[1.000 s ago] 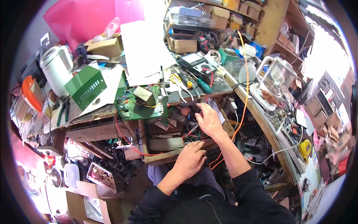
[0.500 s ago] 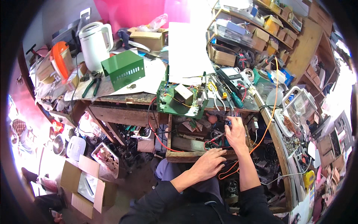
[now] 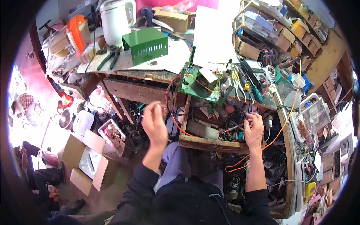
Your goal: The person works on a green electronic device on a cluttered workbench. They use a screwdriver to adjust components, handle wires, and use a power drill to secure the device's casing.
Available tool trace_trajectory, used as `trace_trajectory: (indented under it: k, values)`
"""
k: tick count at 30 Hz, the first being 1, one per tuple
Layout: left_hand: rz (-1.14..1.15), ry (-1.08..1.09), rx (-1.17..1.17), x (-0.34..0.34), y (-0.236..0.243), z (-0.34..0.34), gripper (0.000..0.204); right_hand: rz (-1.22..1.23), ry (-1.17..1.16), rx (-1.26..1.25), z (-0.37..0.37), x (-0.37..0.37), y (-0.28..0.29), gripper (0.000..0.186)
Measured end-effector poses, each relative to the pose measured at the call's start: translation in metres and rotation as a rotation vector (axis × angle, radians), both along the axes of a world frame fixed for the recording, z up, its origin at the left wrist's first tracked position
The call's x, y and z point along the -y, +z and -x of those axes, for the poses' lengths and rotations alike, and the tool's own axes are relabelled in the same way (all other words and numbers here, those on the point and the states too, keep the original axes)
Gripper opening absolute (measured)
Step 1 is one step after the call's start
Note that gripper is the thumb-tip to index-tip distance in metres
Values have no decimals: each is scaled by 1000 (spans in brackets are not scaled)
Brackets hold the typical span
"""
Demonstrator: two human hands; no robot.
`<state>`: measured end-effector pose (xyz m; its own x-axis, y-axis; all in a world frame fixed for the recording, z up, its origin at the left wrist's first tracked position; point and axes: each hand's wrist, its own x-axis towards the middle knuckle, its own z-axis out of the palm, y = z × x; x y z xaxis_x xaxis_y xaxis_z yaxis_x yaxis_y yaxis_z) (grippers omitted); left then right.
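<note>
My left hand point(image 3: 154, 120) is raised left of the open wooden drawer point(image 3: 212, 143), beside a red cable point(image 3: 171, 119); its fingers are curled and slightly blurred, and anything inside them is unclear. My right hand point(image 3: 253, 125) is at the drawer's right side, fingers bent round something small and dark that I cannot make out. Inside the drawer lie probe leads point(image 3: 227, 131), a pink ball point(image 3: 230, 109) and mixed parts. Above it stands a green open chassis point(image 3: 186, 88) with wires and a boxy component point(image 3: 207, 77). Pliers and screwdrivers point(image 3: 257, 93) lie to its right.
A green metal cover point(image 3: 146, 50), black pliers point(image 3: 110, 58) and a white kettle point(image 3: 114, 22) stand on the bench. An orange cable point(image 3: 288, 116) crosses the cluttered right bench. An open carton point(image 3: 73, 152) sits on the floor at left, near another person's legs point(image 3: 41, 180).
My left hand has lifted off the drawer's front and moved up and left. My right hand stays at the drawer's right side. The view has shifted, showing more of the left side.
</note>
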<state>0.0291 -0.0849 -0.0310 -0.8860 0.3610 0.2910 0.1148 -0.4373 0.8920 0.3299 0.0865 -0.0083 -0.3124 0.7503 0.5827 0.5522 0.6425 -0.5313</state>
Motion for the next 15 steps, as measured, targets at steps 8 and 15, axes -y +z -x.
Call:
trace_trajectory:
  k: [8, 15]
  values:
    - [360, -652, -165, -32, -126, 75, 41, 95, 88, -49, 3, 5, -4, 24]
    - [507, -613, 55, -20, -117, 41, 27, 98, 120, -97, -7, 15, -14, 21]
